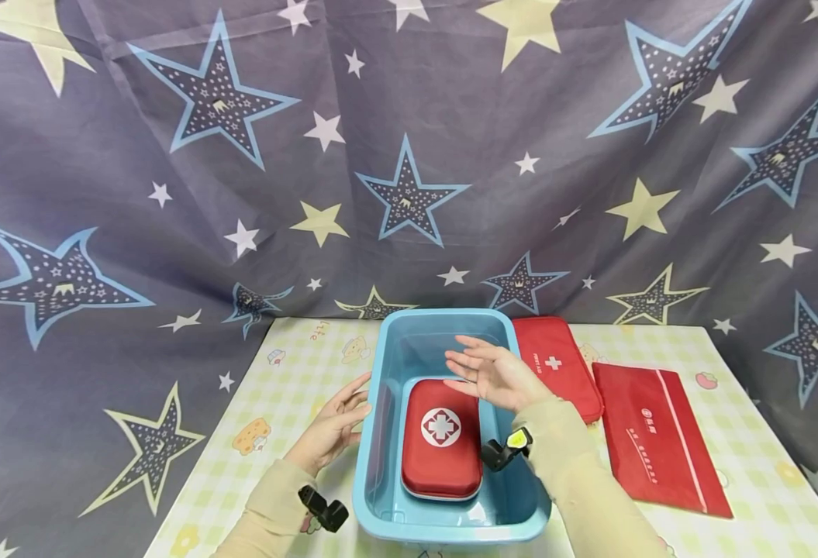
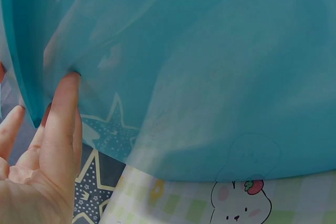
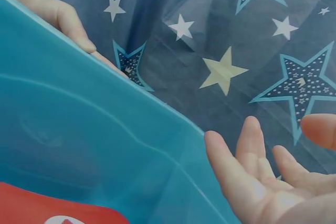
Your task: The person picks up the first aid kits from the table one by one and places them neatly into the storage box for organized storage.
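A blue plastic bin (image 1: 384, 515) stands on the table, with a red first aid case (image 1: 440, 473) lying flat inside, its round white cross emblem facing up. My left hand (image 1: 333, 426) is at the bin's left side; in the left wrist view its extended fingers (image 2: 62, 114) touch the outer wall below the rim. Above the bin's right half hovers my right hand (image 1: 495, 377), palm turned up and fingers loosely spread, holding nothing. The right wrist view shows those fingers (image 3: 231, 166) apart from the red case.
Right of the bin lies a red first aid pouch (image 1: 562, 380) with a white cross, partly behind my right arm. Farther right is a flat red pouch (image 1: 660, 438) with a white stripe. A checked cloth (image 1: 297, 387) covers the table; a star-patterned curtain (image 1: 409, 271) hangs behind.
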`<move>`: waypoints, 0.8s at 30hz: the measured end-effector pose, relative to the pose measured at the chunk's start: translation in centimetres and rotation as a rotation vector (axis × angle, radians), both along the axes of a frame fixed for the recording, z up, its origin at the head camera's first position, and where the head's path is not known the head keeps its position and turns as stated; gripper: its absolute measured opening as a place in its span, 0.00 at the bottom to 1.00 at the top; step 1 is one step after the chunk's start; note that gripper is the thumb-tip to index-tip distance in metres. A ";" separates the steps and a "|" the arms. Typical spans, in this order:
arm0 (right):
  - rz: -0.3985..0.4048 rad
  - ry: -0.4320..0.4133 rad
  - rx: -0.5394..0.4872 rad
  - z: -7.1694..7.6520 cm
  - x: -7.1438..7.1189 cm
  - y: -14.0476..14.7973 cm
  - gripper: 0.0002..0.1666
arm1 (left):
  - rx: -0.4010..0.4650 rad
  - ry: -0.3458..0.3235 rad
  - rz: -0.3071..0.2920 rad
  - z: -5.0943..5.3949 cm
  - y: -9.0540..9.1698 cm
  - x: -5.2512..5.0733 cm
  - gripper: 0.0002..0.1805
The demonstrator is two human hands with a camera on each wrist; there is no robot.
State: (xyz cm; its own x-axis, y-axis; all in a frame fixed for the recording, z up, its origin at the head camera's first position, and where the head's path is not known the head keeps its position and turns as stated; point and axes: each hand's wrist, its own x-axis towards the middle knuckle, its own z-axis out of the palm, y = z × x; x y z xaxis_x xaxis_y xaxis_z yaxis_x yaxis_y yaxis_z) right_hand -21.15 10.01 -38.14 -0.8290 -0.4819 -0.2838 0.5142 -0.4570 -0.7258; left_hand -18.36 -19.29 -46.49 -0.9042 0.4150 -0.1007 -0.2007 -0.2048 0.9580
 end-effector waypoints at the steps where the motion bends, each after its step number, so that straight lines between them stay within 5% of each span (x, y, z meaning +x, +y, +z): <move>1: 0.002 0.004 -0.009 0.2 0.0 0.2 0.31 | 0.001 0.000 -0.001 0.0 0.0 0.0 0.35; 9: 0.019 0.024 -0.044 1.4 0.0 2.1 0.18 | -0.001 0.008 -0.007 0.1 -0.1 0.0 0.35; 24: 0.028 0.026 -0.017 1.6 0.6 5.8 0.26 | 0.017 0.006 -0.012 0.0 -0.1 0.0 0.34</move>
